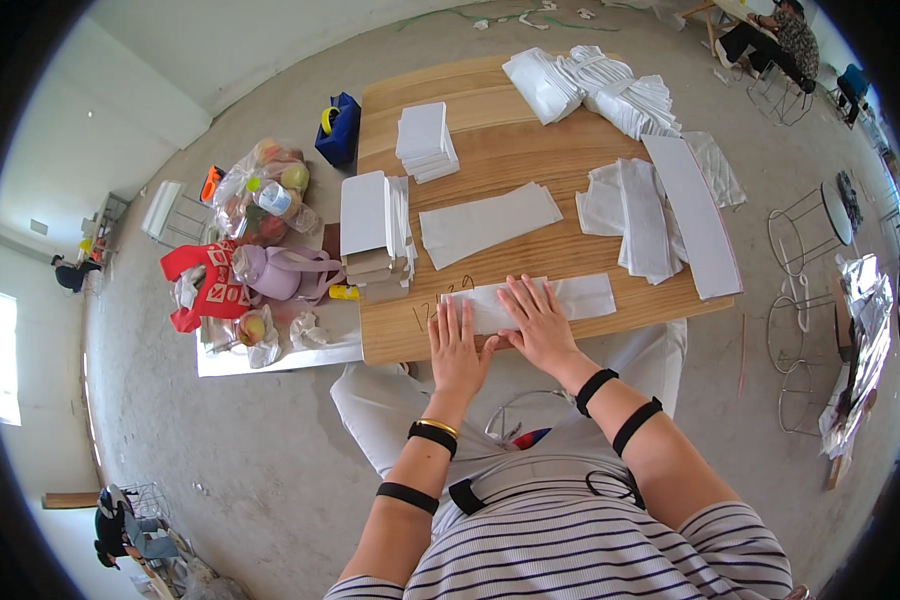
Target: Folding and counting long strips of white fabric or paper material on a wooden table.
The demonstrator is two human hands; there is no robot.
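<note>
Both palms rest flat on a long, narrow white folded sheet (585,296) at the near edge of the wooden table (530,110). My left hand (457,345) covers the sheet's left end, its fingers stretched forward. Beside it, my right hand (536,322) presses near the middle with fingers spread; the thumbs almost meet. Just beyond lies a wider white sheet (490,222), set at a slant. A stack of white cards or flat boxes (365,215) stands to the left, and a smaller white stack (425,135) sits farther back. Handwritten marks show on the wood near my left hand.
Loose white sheets (635,215) and a long white board (695,215) lie at the right, with fanned white bundles (595,90) at the far right. A blue tape dispenser (340,130), a bag of fruit (270,190) and a lilac bag (270,272) sit left. Stools (825,215) stand right.
</note>
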